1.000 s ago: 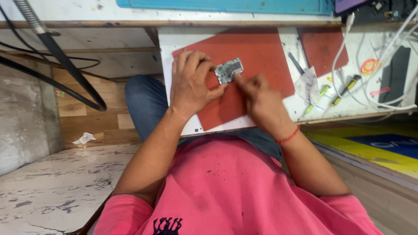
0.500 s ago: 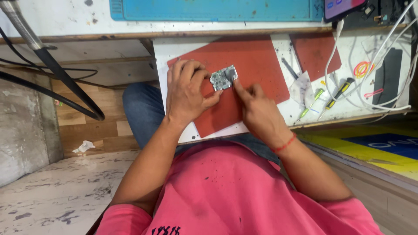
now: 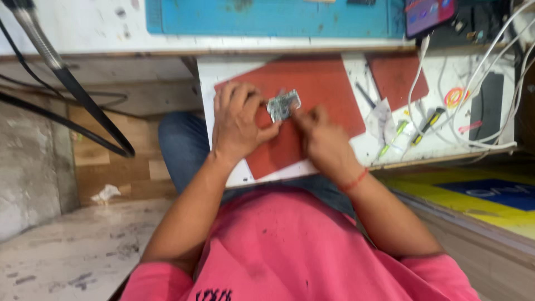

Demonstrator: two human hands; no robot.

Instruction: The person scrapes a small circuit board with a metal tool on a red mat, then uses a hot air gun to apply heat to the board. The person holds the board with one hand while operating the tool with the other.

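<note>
Both my hands have drifted slightly toward the mat's upper edge since a moment ago, keeping the small circuit board (image 3: 283, 105) between them. My left hand (image 3: 239, 125) pinches the board's left edge with thumb and fingers, holding it over the red mat (image 3: 329, 89). My right hand (image 3: 323, 142) touches the board's right side with closed fingertips; blur hides whether they hold anything. Screwdrivers (image 3: 426, 125) and white cables (image 3: 485, 61) lie well apart to the right.
</note>
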